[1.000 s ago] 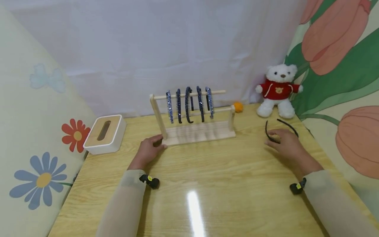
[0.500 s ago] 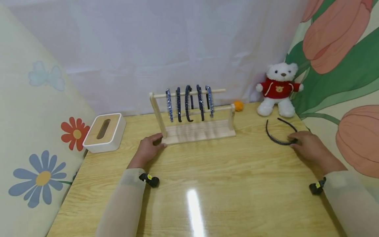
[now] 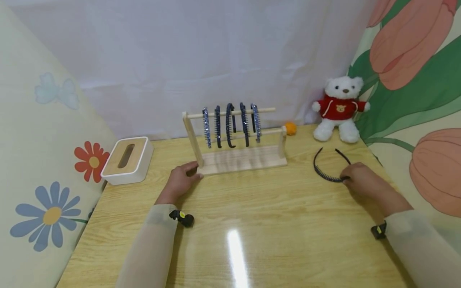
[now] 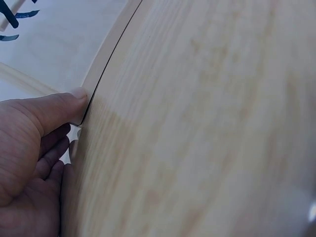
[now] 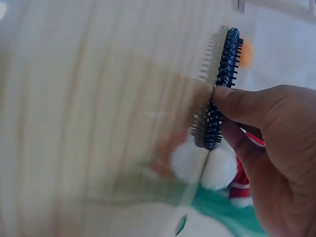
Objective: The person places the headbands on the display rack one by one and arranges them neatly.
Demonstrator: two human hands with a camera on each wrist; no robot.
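Observation:
My left hand [image 3: 180, 179] is at the left front corner of a pale wooden headband rack [image 3: 245, 159], its thumb against the base's front edge [image 4: 109, 49] and its fingers behind the end. Several dark and blue glittery headbands [image 3: 230, 126] hang from the rack's upper bar. Over at the right, a dark toothed headband [image 3: 325, 176] lies on the table with its two ends pointing away from me. The thumb and forefinger of my right hand [image 3: 365, 181] pinch its right side. The right wrist view shows that pinch on the headband's beaded band [image 5: 228, 61] up close.
A white tissue box [image 3: 140, 170] with a wooden lid stands at the back left of the wooden table [image 3: 273, 224]. At the back right sits a white teddy bear [image 3: 338, 108] in a red sweater. Behind the rack's right end lies an orange ball [image 3: 290, 129].
My right hand first slid right along the headband to its right side. It then came back a little leftward and nearer, bringing the headband along. My left hand has stayed at the rack.

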